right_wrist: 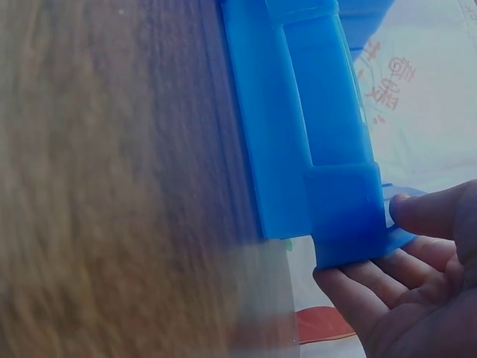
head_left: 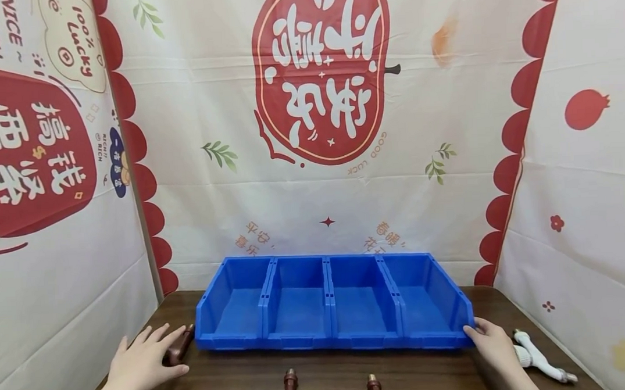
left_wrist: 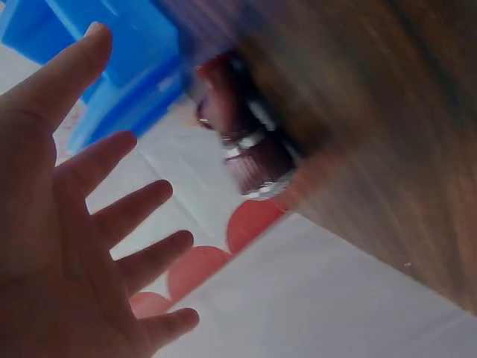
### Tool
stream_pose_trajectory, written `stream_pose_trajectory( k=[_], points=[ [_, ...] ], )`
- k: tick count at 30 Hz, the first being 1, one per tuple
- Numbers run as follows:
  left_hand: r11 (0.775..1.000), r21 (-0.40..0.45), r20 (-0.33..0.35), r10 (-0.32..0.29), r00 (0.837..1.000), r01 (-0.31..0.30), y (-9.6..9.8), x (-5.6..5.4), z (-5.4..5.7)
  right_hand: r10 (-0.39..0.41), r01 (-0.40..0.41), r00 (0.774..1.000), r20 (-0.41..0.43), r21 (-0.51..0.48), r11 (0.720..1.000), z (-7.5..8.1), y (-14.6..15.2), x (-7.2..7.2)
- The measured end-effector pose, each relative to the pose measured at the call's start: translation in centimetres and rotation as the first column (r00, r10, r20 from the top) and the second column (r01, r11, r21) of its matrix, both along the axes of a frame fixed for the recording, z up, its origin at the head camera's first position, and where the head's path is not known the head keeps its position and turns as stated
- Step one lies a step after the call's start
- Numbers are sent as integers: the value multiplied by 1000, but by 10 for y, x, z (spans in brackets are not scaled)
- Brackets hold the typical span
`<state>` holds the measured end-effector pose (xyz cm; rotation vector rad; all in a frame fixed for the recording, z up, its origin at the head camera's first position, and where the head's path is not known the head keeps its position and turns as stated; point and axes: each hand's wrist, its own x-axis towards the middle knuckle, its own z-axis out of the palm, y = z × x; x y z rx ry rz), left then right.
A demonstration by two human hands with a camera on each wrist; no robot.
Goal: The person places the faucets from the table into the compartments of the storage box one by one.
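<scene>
A row of blue storage bins with several open compartments stands on the table. My right hand grips its front right corner. In the right wrist view the thumb lies on one side of the blue wall and the fingers on the other. Off the left end, my left hand is spread wide, palm down, with nothing in it. A brown tap-like fitting lies beside its fingers. The left wrist view shows that fitting blurred, apart from the fingers.
Two more brown fittings lie at the table's front, partly cut off. Right of my right hand is a white fitting with metal ends. Printed cloth walls enclose the wooden table at the back and sides.
</scene>
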<state>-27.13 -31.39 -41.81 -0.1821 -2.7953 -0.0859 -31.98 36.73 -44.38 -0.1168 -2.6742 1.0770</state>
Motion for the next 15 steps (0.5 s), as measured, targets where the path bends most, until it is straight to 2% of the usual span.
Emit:
stream_pose_trajectory(
  k=[8, 15],
  points=[
    [1000, 20, 136, 2, 991, -5, -17, -14, -10, -3, 3, 1000, -8, -2, 1000, 2, 1, -7],
    [999, 42, 225, 17, 974, -27, -17, -18, -15, -4, 4, 1000, 4, 32, 999, 3, 5, -5]
  ],
)
